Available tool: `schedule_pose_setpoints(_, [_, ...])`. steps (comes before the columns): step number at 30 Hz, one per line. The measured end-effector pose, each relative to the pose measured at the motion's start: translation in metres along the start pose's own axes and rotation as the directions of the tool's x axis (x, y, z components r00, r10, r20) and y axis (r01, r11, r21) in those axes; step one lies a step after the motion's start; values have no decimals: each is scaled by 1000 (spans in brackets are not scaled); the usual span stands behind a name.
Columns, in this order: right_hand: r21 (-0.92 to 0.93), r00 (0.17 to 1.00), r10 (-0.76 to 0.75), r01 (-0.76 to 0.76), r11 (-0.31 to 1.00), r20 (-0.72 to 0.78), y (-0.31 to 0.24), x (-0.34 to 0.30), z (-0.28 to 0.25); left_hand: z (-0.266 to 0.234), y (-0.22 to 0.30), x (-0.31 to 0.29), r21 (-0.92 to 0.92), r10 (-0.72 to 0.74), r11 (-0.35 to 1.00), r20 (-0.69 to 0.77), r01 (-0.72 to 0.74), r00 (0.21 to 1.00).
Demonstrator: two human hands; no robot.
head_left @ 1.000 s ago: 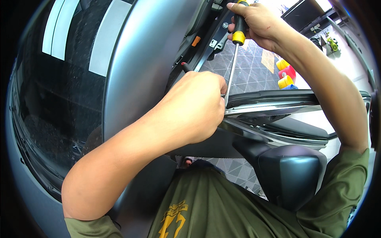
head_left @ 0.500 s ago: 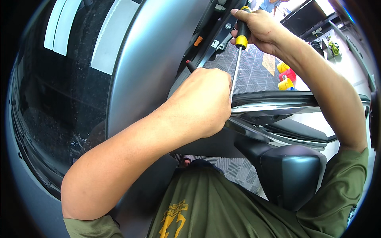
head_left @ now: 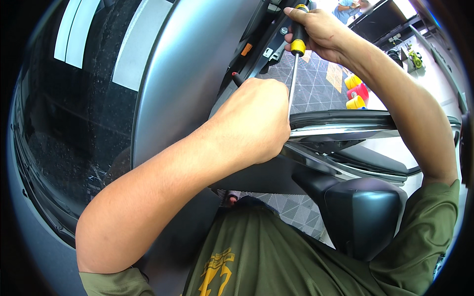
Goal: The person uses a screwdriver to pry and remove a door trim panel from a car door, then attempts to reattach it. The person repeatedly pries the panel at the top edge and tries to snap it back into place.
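Observation:
My right hand (head_left: 321,32), at the top, is wrapped round the black and yellow handle of a screwdriver (head_left: 298,45). The thin metal shaft slants down toward the near end of the open car door's window frame (head_left: 340,132). Its tip is hidden behind my left hand (head_left: 259,116). That hand is closed in a fist beside the shaft and the frame's chrome edge. Out of the fist's far side sticks a slim black stick with a red tip (head_left: 237,78); its other end is covered, so its kind cannot be told.
A grey car pillar (head_left: 185,69) and the dark windscreen (head_left: 94,118) lie to the left. The door's side mirror (head_left: 363,214) stands close at the lower right. Beyond the door are yellow and red buckets (head_left: 356,93) on a tiled floor, and another person (head_left: 347,10) farther off.
Both my hands have shifted slightly up in the picture, and the screwdriver's handle has moved a little left. Each hand keeps its hold.

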State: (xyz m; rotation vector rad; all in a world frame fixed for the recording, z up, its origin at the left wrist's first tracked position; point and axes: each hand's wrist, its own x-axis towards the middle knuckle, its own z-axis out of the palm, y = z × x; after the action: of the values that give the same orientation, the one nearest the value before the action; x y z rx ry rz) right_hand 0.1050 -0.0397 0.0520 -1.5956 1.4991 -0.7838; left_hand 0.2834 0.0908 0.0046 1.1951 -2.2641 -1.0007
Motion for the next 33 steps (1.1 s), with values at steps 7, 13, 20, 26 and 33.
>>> schedule_pose_setpoints(7, [19, 1000, 20, -19, 1000, -19, 0, 1, 0, -2, 2, 1, -29, -69, 997, 17, 69, 997])
schedule_pose_setpoints(13, [26, 1000, -1, 1, 1000, 17, 3, 3, -3, 0, 0, 0, -39, -13, 999, -4, 13, 1000])
schedule_pose_setpoints(20, [34, 1000, -21, 22, 999, -18, -4, 7, 14, 5, -1, 3, -3, -5, 1000, -10, 5, 1000])
schedule_pose_setpoints(26, [-13, 1000, 3, -4, 1000, -11, 7, 6, 3, -1, 5, 3, -51, -108, 992, 57, 111, 992])
schedule_pose_setpoints(33, [-9, 986, 167, -167, 986, 2, 5, 2, 8, 5, 3, 20, -190, -202, 959, 55, 209, 978])
